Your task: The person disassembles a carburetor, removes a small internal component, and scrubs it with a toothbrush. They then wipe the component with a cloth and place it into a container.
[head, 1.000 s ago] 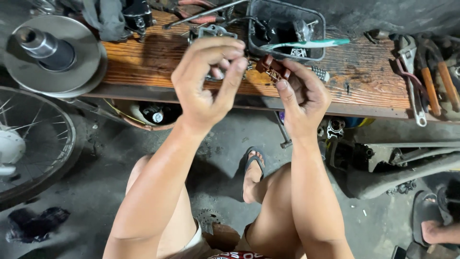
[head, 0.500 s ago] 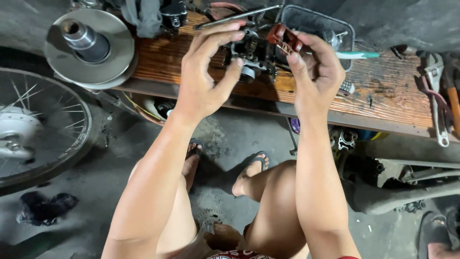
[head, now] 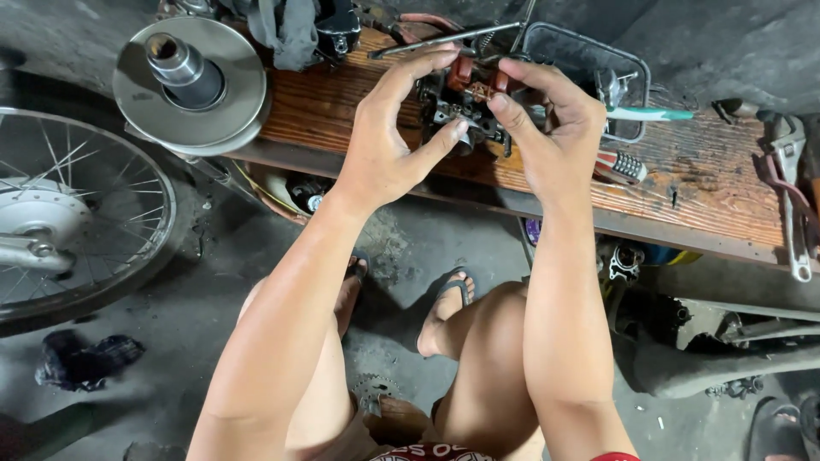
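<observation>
Above the wooden bench [head: 700, 192], the left hand [head: 384, 154] and right hand [head: 555, 141] both close fingers around a small dark metal assembly [head: 457, 111], which sits between them, equally near each, its long axis unclear.

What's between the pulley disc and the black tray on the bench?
Head view: the left hand and right hand, both gripping a small dark mechanical part, sit between pulley disc and black tray.

The wooden bench [head: 359, 111] is reddish-brown with dark grain streaks, and the pulley disc [head: 190, 85] on it is dull silver-grey. A small part [head: 465, 107] is black with rust-red pieces, near a teal-handled toothbrush [head: 649, 113]; the flip-flops [head: 453, 294] are black.
</observation>
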